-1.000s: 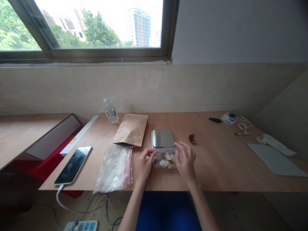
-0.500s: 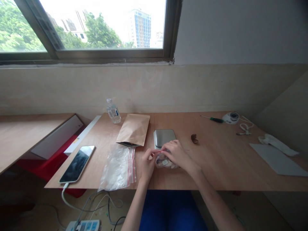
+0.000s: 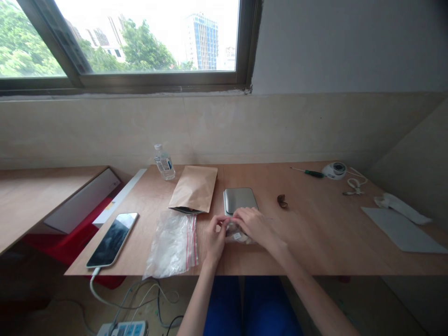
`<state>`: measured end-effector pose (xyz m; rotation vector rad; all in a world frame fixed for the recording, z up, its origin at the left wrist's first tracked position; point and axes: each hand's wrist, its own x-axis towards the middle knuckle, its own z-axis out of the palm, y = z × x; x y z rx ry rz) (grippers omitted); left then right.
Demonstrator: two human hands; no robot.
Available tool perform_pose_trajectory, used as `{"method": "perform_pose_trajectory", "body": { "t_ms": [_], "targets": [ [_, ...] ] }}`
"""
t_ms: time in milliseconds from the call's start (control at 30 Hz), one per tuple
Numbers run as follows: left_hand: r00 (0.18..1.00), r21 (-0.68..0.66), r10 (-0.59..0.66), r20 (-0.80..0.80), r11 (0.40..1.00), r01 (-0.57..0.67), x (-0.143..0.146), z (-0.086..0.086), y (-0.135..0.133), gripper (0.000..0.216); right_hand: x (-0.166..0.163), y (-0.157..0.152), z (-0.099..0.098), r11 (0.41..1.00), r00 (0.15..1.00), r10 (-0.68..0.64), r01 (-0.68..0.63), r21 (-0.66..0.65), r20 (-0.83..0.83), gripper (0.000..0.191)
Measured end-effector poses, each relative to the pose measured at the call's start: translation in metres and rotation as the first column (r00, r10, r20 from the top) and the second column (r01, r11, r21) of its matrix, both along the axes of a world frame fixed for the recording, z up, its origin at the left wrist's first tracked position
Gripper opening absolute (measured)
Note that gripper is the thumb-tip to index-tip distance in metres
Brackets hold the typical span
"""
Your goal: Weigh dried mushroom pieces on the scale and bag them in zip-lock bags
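A small clear zip bag [image 3: 239, 237] with pale and dark pieces inside lies near the table's front edge. My left hand [image 3: 217, 233] pinches the bag's top edge at its left end. My right hand [image 3: 252, 223] is closed over the same edge, its fingertips close to the left ones and covering part of the bag. Just beyond my fingers sits a small silver scale [image 3: 240, 199]. Left of my hands lie empty-looking clear zip bags [image 3: 172, 245] with red seal lines. Behind them is a brown paper pouch [image 3: 195, 186], its dark mouth towards me.
A phone [image 3: 112, 240] on a charging cable and a water bottle [image 3: 164, 162] stand at left. Right of the scale lies a small brown shell-like piece [image 3: 282, 201]. Farther right are a screwdriver [image 3: 313, 173], a white dome camera [image 3: 335, 171] and a grey sheet [image 3: 402, 228].
My right hand has shifted slightly left along the bag's top edge, closer to my left hand. The left hand stays nearly in place.
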<state>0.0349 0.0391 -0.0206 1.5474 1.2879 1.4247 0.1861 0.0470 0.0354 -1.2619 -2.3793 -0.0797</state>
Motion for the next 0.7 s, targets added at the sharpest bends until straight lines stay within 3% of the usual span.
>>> {"method": "perform_pose_trajectory", "body": {
  "t_ms": [200, 433, 533, 700],
  "targets": [
    [0.999, 0.021, -0.024, -0.035, 0.999, 0.025, -0.0013, 0.0015, -0.0011, 0.019, 0.0113, 0.0025, 0.0007, 1.0, 0.999, 0.009, -0.009, -0.013, 0.039, 0.022],
    [0.985, -0.037, -0.157, 0.068, 0.986, 0.16, -0.0017, 0.0046, -0.001, 0.022, 0.0036, -0.0003, -0.0006, 0.997, 0.996, 0.026, -0.033, 0.074, 0.089, 0.024],
    [0.984, -0.034, -0.147, 0.098, 0.988, 0.151, -0.0025, 0.0038, -0.0017, 0.022, 0.0045, 0.0001, -0.0011, 0.997, 0.997, 0.069, -0.07, 0.017, 0.03, 0.021],
    [0.988, -0.042, -0.131, 0.084, 0.99, 0.134, -0.0035, 0.006, -0.0025, 0.023, 0.0133, 0.0019, 0.0002, 0.993, 0.991, 0.019, -0.033, -0.11, -0.133, 0.016]
  ]
}}
